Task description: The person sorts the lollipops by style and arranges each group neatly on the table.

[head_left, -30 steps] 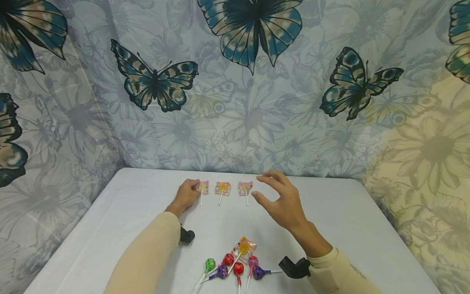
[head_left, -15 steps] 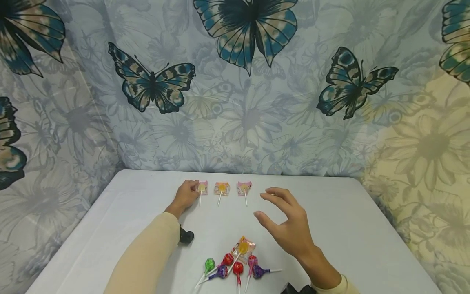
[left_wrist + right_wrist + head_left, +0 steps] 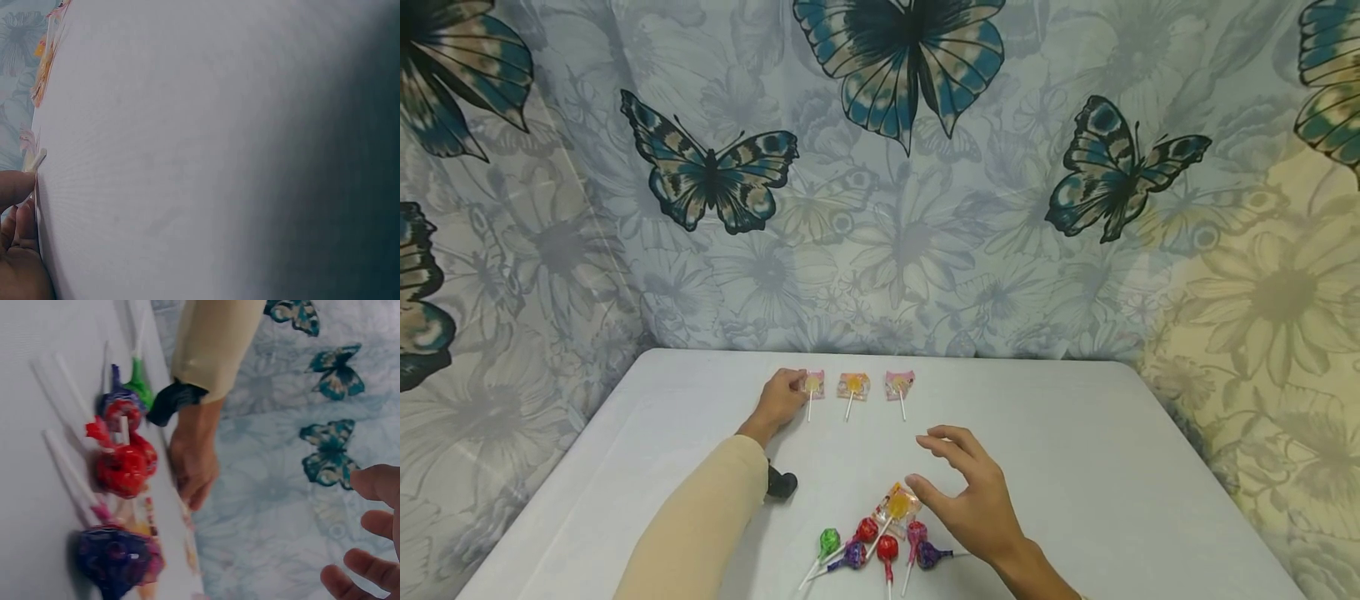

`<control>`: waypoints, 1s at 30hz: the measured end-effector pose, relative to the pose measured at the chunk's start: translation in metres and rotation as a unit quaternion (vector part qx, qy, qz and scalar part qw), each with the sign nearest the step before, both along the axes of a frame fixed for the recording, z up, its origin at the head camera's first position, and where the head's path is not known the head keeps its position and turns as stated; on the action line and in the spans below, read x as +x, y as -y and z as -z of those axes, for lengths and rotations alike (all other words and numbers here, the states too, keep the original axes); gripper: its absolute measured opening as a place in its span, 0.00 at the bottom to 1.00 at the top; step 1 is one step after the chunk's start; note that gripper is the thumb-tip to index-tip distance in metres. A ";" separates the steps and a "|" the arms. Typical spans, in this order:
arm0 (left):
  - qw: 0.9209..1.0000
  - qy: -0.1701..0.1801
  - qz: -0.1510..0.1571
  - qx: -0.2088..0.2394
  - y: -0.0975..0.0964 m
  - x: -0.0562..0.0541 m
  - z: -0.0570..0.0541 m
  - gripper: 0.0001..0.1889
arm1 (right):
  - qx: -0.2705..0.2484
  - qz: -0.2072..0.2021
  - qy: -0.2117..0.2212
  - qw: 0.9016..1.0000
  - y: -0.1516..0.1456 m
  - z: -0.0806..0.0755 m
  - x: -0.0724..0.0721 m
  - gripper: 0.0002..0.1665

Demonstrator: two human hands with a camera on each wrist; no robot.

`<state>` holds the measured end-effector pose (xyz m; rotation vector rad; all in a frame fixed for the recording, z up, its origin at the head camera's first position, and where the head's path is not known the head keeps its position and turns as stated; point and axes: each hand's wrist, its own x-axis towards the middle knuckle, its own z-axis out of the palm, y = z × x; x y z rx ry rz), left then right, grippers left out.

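Orange shows through the clear wrapper of the orange lollipop [image 3: 899, 504], which lies at the lower middle of the head view, its stick slanting down to the left between its neighbours. Just beside it, to the right, is the right hand [image 3: 977, 500], thumb and fingers spread apart with nothing between them. Close below the wrapper lie a green lollipop [image 3: 830, 542], a red lollipop [image 3: 887, 547] and a purple lollipop [image 3: 931, 556], with others among them.

Farther up the frame, three flat-wrapped lollipops form a row: the leftmost lollipop [image 3: 814, 383], the middle lollipop [image 3: 853, 385] and the rightmost lollipop [image 3: 899, 384]. At the leftmost one's outer edge, the left hand [image 3: 778, 396] touches the wrapper; whether it pinches or merely rests there, I cannot tell.

The step in hand looks like a reach for the orange lollipop. Taking it would call for lowering the right hand and bringing thumb and fingers together on wrapper or stick, lifting straight so the crowded sticks on the white table [image 3: 1112, 483] stay put.
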<state>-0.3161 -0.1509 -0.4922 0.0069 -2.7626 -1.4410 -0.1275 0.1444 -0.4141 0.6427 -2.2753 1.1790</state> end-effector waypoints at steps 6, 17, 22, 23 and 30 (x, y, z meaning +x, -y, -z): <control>1.000 -0.006 -0.001 -0.001 0.000 -0.001 0.006 0.27 | 0.007 0.020 0.047 0.999 0.001 0.017 0.002 0.27; 1.000 -0.013 -0.003 0.003 -0.001 0.000 0.005 0.27 | 0.005 0.013 0.106 0.994 0.007 0.039 0.001 0.26; 1.000 -0.018 -0.001 0.003 -0.002 0.001 0.003 0.27 | 0.055 0.004 0.118 0.991 0.008 0.052 -0.002 0.27; 1.000 -0.018 0.000 0.002 -0.002 0.001 0.003 0.27 | 0.065 0.001 0.121 0.991 0.008 0.055 -0.002 0.27; 1.000 -0.018 0.001 -0.005 0.000 0.000 0.003 0.26 | 0.121 -0.011 0.155 0.980 0.009 0.062 -0.002 0.27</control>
